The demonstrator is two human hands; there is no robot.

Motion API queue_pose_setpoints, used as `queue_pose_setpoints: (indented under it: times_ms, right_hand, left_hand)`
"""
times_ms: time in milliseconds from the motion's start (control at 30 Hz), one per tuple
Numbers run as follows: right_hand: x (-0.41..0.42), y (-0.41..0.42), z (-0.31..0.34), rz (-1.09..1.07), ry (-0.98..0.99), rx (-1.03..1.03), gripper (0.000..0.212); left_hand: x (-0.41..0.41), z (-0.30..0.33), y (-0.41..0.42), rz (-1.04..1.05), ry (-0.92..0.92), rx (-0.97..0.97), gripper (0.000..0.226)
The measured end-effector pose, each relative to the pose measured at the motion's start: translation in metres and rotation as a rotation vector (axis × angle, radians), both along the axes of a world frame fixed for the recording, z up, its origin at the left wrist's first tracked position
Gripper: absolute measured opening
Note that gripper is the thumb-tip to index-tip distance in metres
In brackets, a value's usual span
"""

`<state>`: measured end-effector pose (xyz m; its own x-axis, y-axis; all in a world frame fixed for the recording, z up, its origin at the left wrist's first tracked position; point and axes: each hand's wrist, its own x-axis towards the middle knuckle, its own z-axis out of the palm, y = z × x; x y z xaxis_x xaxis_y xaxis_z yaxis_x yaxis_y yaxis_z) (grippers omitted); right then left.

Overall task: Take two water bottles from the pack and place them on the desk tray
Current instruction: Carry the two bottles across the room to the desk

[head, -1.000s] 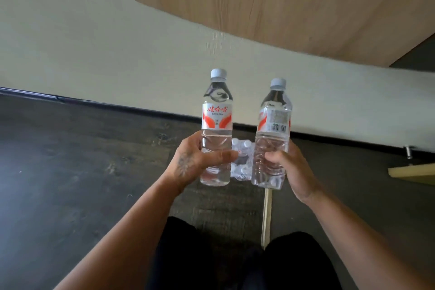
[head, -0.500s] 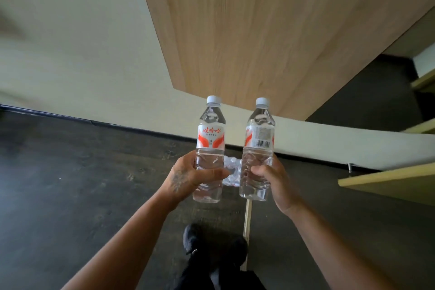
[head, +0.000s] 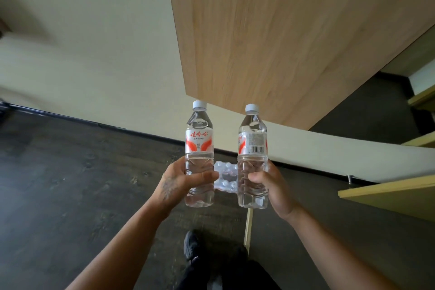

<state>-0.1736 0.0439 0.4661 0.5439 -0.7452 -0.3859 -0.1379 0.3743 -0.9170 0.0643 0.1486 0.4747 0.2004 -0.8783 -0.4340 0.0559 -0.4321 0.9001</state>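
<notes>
The left grip point(head: 186, 183) was closed round the lower body of one water bottle point(head: 199, 148); the right grip point(head: 270, 183) likewise clasped the second bottle point(head: 253, 155). Both stood upright, caps up, side by side and apart. The pack point(head: 226, 176) lay on the floor point(head: 70, 183) beyond and between them. The wooden bench point(head: 282, 42) rose above; its tray was not visible, so the carry probably led upward.

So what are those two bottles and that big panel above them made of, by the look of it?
Left bottle and right bottle: clear thin plastic, glossy, since the floor shows through and the lower walls are ribbed; the caps look like opaque white plastic, the labels printed film. Panel: light wood grain, matte, though whether solid wood or laminate cannot be told.
</notes>
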Motion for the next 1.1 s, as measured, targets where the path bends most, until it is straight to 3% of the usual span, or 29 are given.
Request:
queue_pose_setpoints:
  times_ms: [133, 233, 467, 567, 667, 867, 1100]
  right_hand:
    - [0.016, 0.000, 0.006, 0.105, -0.019, 0.028, 0.062]
    - [0.039, -0.002, 0.011, 0.238, -0.025, 0.059, 0.054]
    - [0.098, 0.011, 0.017, 0.671, -0.038, 0.043, 0.042]
    - [0.114, 0.028, 0.030, 0.833, -0.085, 0.132, 0.027]
    - [0.128, 0.053, 0.033, 0.970, -0.131, 0.240, 0.043]
    - [0.160, 0.096, 0.028, 1.183, -0.028, 0.175, 0.096]
    - [0.227, 0.151, 0.008, 1.304, 0.065, 0.105, 0.086]
  left_hand:
    - [0.006, 0.008, 0.026, 0.062, 0.001, 0.007, 0.058]
    - [0.008, 0.019, 0.051, 0.188, -0.021, 0.018, 0.070]
    - [-0.013, 0.031, 0.124, 0.643, -0.079, 0.058, 0.073]
    - [-0.040, 0.035, 0.157, 0.861, -0.081, 0.063, 0.070]
    - [-0.066, 0.041, 0.193, 1.039, -0.058, 0.068, 0.065]
    - [-0.091, 0.042, 0.243, 1.258, -0.042, 0.082, 0.066]
    - [-0.062, 0.031, 0.290, 1.418, -0.008, 0.082, 0.067]
